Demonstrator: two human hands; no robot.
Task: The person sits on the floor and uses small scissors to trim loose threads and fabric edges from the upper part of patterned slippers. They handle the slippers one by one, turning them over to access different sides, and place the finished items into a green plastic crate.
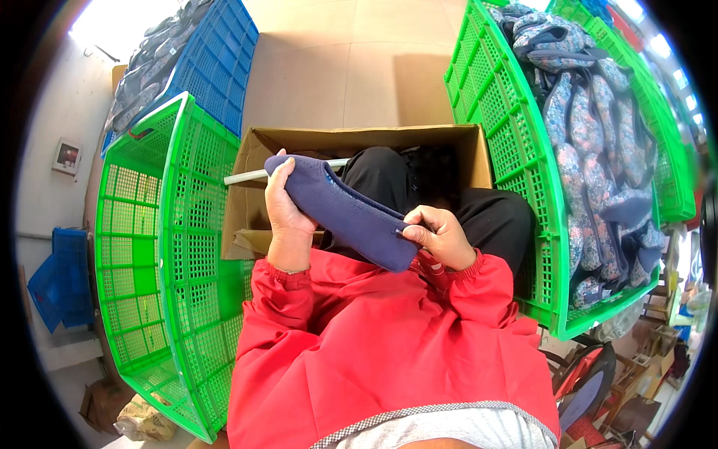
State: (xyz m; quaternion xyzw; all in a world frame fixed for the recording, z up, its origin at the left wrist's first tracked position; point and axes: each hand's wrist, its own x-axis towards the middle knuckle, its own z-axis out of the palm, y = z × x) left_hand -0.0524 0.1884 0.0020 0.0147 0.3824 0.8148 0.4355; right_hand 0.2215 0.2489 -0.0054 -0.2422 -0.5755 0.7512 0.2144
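Observation:
A navy blue fabric shoe upper [340,217] lies slantwise across my lap, its opening facing up and away, with a patterned lining just showing along the rim. My left hand [288,200] grips its rounded toe end from the left, fingers wrapped behind it. At the lower right end, my right hand [443,236] pinches the edge between thumb and finger. A small dark and light bit shows at that pinch, too small to name.
An open cardboard box [299,138] stands between my legs, a pale rod [254,176] across its left side. A tall green crate [198,254] stands at left, a blue crate [217,63] with dark shoe pieces behind it. At right, another green crate [508,120] holds floral shoe uppers [591,157].

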